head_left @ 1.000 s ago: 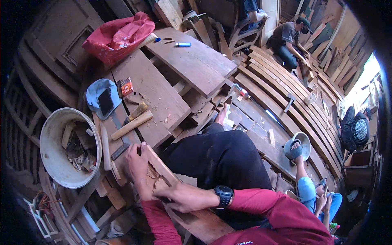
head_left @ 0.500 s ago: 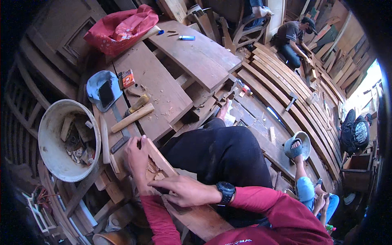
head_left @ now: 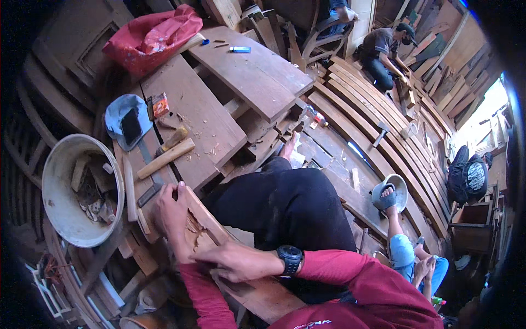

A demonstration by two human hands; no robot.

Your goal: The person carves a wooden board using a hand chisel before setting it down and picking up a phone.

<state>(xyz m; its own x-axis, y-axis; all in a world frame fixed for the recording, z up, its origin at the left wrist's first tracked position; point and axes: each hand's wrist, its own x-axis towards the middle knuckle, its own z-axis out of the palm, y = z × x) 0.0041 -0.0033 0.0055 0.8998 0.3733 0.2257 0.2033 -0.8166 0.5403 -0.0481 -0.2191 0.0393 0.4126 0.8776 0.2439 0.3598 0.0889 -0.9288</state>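
Observation:
My left hand (head_left: 172,211) grips the upper end of a long wooden board (head_left: 263,295) that slants over my lap and has a roughly carved, splintered recess. My right hand (head_left: 234,260), with a dark watch, lies across the board below the carving, fingers curled; what they hold, if anything, is hidden. Just beyond my left hand are a metal-headed tool (head_left: 149,193), a chisel with a worn handle (head_left: 175,137) and a pale wooden mallet or bar (head_left: 164,159). A blue cap with a dark phone (head_left: 130,126) and a small red box (head_left: 159,105) lie on planks.
A bucket of offcuts (head_left: 48,200) stands left. A red bag (head_left: 153,38) and lighter (head_left: 240,49) lie behind. Stacked beams (head_left: 372,126) carry a hammer. A crouching co-worker (head_left: 378,60), another person's foot by a pail (head_left: 389,200), and a backpack (head_left: 467,178) are at right.
The whole scene has shifted slightly in the picture as the camera moved. Both my hands remain on the board, with the right one moved only slightly along it.

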